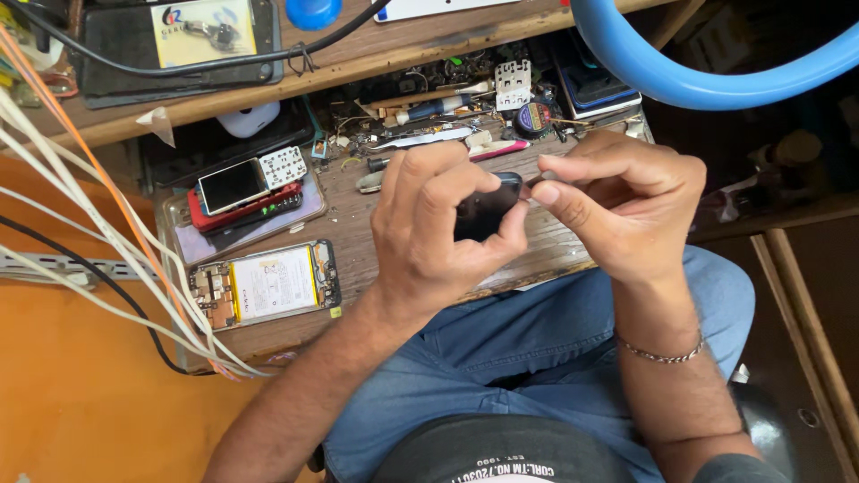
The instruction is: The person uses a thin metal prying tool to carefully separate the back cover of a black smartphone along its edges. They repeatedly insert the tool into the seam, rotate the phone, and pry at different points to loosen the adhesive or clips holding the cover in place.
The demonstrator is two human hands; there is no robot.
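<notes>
Two hands on one part, noted from the head view.

A: Entry: left hand (438, 233) wraps a small black device (483, 210), thumb and fingers pressed on its edges. It sits above the near edge of the wooden bench (358, 241), not resting on it.

B: Right hand (617, 210)?

A: Fingers pinched together on a thin metal tool (541, 177), its tip meeting the upper right corner of the black device. Cannot tell whether the tip is inside a seam or only touching.

B: Advice for the step?

A: Judgement only: keep the left grip firm on the sides, not the face; hold the tool shallow and steady at that corner, wrists braced. A slip could gouge the casing or jab the left thumb.

B: Surroundings?

A: Opened phone with exposed battery (268, 284) lies to the left, well apart. Stack of small phones (246, 192) behind it. Loose parts and a screwdriver (429, 109) at the bench's back edge, near but not touching the hands.
</notes>
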